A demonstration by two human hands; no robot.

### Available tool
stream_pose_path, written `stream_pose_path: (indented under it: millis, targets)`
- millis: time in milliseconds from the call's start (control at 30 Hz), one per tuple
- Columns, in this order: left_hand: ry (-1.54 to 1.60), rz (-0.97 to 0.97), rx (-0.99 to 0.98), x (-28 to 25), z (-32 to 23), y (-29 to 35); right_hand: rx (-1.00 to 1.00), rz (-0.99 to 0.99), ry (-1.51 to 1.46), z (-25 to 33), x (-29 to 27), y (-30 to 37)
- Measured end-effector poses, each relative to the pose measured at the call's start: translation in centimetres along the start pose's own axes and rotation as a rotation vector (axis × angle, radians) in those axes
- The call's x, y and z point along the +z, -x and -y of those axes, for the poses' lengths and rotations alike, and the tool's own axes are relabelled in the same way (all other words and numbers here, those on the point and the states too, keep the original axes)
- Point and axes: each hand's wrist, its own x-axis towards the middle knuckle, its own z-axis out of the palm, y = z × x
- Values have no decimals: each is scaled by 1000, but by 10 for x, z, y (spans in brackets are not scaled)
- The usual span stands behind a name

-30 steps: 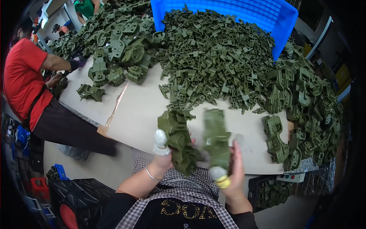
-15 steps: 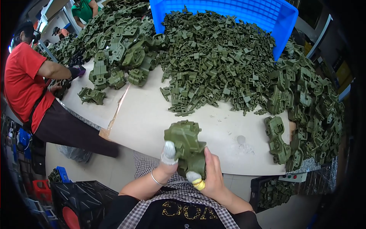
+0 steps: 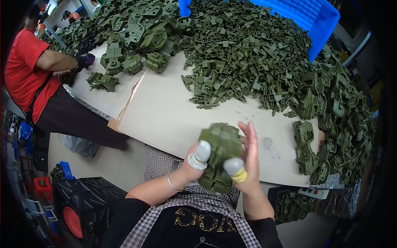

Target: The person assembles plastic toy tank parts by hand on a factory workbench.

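An olive-green moulded plastic part (image 3: pixel 222 142), like a toy vehicle body, is held upright above the table's near edge. My left hand (image 3: pixel 191 167) grips its left side, the white-wrapped thumb lying on the front and the fingers hidden behind. On the other side my right hand (image 3: pixel 250 167) presses its thumb, wrapped in white with yellow tape, against the part; its fingers stretch up along the right edge, slightly blurred. A large heap of small green plastic pieces (image 3: pixel 244 62) lies beyond my hands on the pale table (image 3: pixel 165 107).
A blue crate (image 3: pixel 322 25) stands at the back of the heap. Bigger green parts (image 3: pixel 306 146) are piled at the right, others (image 3: pixel 144 37) at the back left. A co-worker in a red shirt (image 3: pixel 27 62) stands at the left. Below sits a black crate (image 3: pixel 89 202).
The plastic part has moved right and been turned in my hands, showing another side. My right fingers have lifted higher beside it. The view has shifted, and the co-worker's arm stays over the table.
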Motion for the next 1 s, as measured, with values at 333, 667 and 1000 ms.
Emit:
stream_pose_path:
  millis: [333, 667, 1000]
  targets:
    - [-368, -2, 161, -10, 25, 8, -124, 19, 175, -23, 12, -3]
    - [-202, -38, 67, -12, 34, 2, -57, 3, 373, -20, 15, -8]
    - [442, -72, 272, -39, 2, -17, 375, 117, -395, -25, -14, 3]
